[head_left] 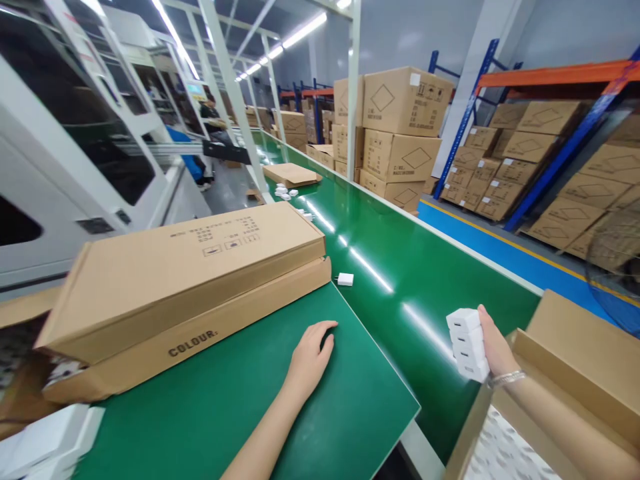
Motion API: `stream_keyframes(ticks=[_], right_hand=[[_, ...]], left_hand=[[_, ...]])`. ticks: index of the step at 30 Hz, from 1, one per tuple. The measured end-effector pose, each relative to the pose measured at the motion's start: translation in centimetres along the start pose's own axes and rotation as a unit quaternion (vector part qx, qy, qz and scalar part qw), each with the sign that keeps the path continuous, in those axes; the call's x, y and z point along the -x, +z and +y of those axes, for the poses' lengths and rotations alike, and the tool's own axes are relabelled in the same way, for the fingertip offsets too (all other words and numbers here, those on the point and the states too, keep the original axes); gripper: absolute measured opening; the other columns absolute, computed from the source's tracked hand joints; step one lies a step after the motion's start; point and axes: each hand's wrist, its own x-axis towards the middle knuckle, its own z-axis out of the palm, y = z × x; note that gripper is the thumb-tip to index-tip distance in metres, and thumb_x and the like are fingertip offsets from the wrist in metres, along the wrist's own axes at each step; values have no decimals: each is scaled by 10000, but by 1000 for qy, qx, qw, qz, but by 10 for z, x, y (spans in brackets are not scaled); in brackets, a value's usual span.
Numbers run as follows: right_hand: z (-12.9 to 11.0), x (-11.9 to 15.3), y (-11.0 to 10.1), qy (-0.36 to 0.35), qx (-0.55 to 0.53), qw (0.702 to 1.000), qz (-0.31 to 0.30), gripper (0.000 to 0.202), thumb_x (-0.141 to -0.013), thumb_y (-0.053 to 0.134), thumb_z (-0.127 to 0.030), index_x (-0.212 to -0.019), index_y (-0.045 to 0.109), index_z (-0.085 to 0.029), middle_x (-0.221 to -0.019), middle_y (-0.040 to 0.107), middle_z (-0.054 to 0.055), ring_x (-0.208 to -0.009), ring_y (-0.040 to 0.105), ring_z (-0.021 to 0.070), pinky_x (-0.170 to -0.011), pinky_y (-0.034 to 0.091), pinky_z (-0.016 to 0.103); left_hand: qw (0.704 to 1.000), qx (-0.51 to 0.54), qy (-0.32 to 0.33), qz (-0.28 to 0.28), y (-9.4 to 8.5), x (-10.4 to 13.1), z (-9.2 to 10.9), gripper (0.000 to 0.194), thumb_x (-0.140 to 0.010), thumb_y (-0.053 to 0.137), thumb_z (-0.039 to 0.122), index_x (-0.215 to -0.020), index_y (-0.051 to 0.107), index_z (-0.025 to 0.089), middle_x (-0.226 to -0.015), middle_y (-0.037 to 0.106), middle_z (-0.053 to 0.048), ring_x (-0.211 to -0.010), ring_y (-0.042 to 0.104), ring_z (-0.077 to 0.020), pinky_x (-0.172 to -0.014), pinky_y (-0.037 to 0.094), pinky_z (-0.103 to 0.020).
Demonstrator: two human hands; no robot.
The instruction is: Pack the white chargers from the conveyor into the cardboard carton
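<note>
A short row of several white USB charger plugs (467, 343) is gripped in my right hand (495, 343), their port faces turned toward me. That hand is above the green conveyor belt (370, 233), beside an open carton (575, 373) with a white dimpled tray inside. My left hand (313, 353) lies over the green work board (240, 400), its thumb and fingers apart and nothing in them. On the belt beyond it lies a single white charger (345, 279) with its prongs pointing left.
Two stacked long cartons (190, 280) sit on the board at left. White boxes (50, 440) lie at the lower left corner. Farther along the belt are more chargers (285, 192) and a flat carton (290, 175). Stacked cartons (400, 153) and racking stand at right.
</note>
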Motion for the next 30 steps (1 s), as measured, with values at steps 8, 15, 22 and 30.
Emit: stream_keyframes(ticks=[8, 15, 22, 30], right_hand=[[6, 133, 9, 81, -336, 928, -137, 455, -815, 341, -633, -769, 452, -195, -406, 480, -23, -269, 439, 129, -261, 263, 175], [22, 173, 14, 43, -422, 893, -148, 543, -816, 250, -694, -753, 480, -206, -451, 546, 26, -310, 505, 156, -276, 306, 175], [23, 181, 21, 52, -447, 879, -155, 566, -803, 266, -715, -770, 510, -205, -459, 554, 30, -317, 515, 153, -283, 318, 164], [38, 180, 14, 45, -469, 865, -173, 544, -844, 222, -674, -977, 542, -255, -487, 572, 24, -345, 546, 168, -306, 372, 183]], left_hand=[[989, -106, 92, -44, 5, 13, -1, 432, -848, 327, 357, -1214, 498, 204, -1228, 537, -62, -1185, 437, -212, -1010, 345, -399], [976, -167, 127, -50, 7, 15, -3, 478, -853, 294, 377, -1241, 480, 171, -1259, 518, -82, -1202, 423, -229, -1017, 330, -399], [972, -190, 129, -55, 6, 16, 0, 485, -858, 282, 365, -1243, 476, 143, -1260, 514, -98, -1199, 424, -233, -1015, 334, -401], [971, -194, 130, -59, 4, 17, 0, 472, -866, 297, 361, -1258, 450, 147, -1251, 516, -94, -1197, 419, -235, -1003, 351, -411]])
